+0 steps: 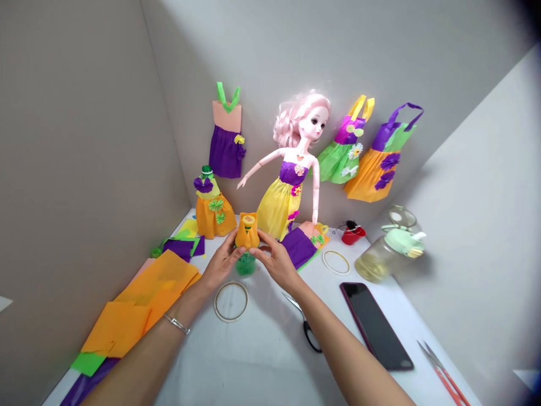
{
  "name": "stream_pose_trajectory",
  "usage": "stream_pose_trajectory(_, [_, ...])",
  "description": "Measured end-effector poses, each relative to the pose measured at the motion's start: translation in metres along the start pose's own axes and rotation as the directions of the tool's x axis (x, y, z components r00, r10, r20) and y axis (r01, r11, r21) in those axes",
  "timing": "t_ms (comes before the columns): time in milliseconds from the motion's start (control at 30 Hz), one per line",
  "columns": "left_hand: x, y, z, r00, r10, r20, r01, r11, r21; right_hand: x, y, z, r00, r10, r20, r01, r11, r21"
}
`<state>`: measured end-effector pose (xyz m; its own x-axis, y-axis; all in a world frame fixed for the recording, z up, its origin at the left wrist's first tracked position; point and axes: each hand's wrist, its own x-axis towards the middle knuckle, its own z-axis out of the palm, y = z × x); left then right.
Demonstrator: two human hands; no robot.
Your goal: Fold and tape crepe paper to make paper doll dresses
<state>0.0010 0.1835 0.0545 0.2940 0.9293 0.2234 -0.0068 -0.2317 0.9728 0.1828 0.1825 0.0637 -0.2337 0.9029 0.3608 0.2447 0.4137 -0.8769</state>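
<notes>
A green bottle (245, 265) with a yellow cap stands upright on the table in front of me. Orange cloth (248, 237) is wrapped about its upper part, with the cap showing inside the cloth's top edge. My left hand (226, 259) grips the cloth and bottle from the left, thumb at the front. From the right, my right hand (276, 260) presses on the same cloth, its thumb close to the other. The fingers behind are partly hidden. Just below the left hand lies a ring of narrow tape (230, 302). Black-handled scissors (310, 332) rest partly under my right forearm.
A doll (291, 175) stands behind the bottle, beside a dressed bottle (214, 211). Small dresses hang on the wall. Orange cloth sheets (160, 282) lie left. Rightward are another tape ring (336, 263), a red bucket (353, 234), a jug (386, 256), a phone (376, 327) and red-handled scissors (443, 372).
</notes>
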Motion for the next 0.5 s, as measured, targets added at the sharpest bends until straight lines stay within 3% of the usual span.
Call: stream_pose_trajectory(500, [-0.0012,-0.0092,0.0003,0.999,0.003,-0.041,-0.006,0.998,-0.064,-0.0045,-0.0016,0.0004,1.0,0.015,-0.006,-0.015,0.999,0.036])
